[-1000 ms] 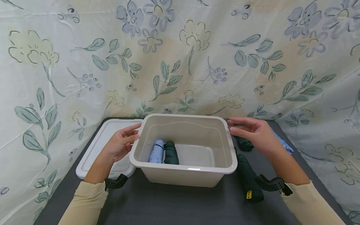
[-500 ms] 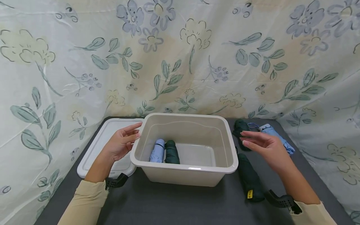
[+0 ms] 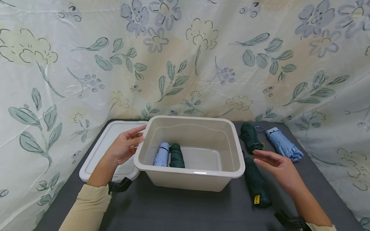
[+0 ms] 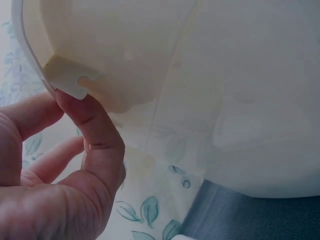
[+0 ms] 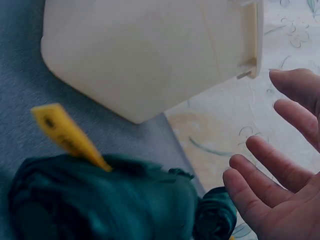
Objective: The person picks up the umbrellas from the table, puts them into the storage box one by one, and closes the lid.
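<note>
A beige plastic tub [image 3: 189, 180] stands in the middle of the table. Inside, at its left end, a light blue folded umbrella [image 3: 162, 155] lies beside a dark green folded umbrella [image 3: 176, 156]. My left hand [image 3: 126, 146] pinches the tub's rim at the left; its fingertips meet at the rim's underside in the left wrist view. To the right of the tub, my right hand [image 3: 278, 166] hovers with fingers extended and holds nothing. It is near a long dark green umbrella [image 3: 256, 183] with a yellow tag and a second green umbrella [image 3: 250, 136] behind it.
Another light blue umbrella [image 3: 283, 143] lies at the far right of the dark grey table [image 3: 173, 211]. A white lid [image 3: 99, 154] lies flat at the left, partly behind the left hand. A floral curtain [image 3: 179, 64] hangs close behind everything.
My right hand has moved away from the tub's right rim, rightward and toward me, uncovering the back green and blue umbrellas. The left hand and the tub stay put.
</note>
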A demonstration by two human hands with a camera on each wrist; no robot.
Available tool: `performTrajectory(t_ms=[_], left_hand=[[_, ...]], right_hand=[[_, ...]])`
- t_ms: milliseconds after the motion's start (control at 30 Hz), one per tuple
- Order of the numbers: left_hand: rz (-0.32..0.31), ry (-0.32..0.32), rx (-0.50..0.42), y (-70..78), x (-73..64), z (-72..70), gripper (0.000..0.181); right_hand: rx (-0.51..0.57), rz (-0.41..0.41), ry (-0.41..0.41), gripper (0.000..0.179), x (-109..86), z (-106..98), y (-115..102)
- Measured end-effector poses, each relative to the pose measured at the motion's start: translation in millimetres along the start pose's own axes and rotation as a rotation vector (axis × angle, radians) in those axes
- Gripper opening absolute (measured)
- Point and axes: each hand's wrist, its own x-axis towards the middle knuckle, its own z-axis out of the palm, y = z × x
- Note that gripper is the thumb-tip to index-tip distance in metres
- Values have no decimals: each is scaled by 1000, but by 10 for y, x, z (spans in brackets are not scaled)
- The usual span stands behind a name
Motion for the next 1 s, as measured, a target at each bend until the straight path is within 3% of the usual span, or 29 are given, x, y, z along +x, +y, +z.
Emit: performTrajectory(t_ms=[400,700,1000], left_hand=[[-10,15,13,-9,4,-2,67],[-12,12,11,10,11,-5,66],[-17,29,32,19,5,0,66]], right_hand=[[-108,204,-27,70,-27,73,198],[-197,236,-167,71,-24,43,289],[-210,272,-269,73,7,26,297]])
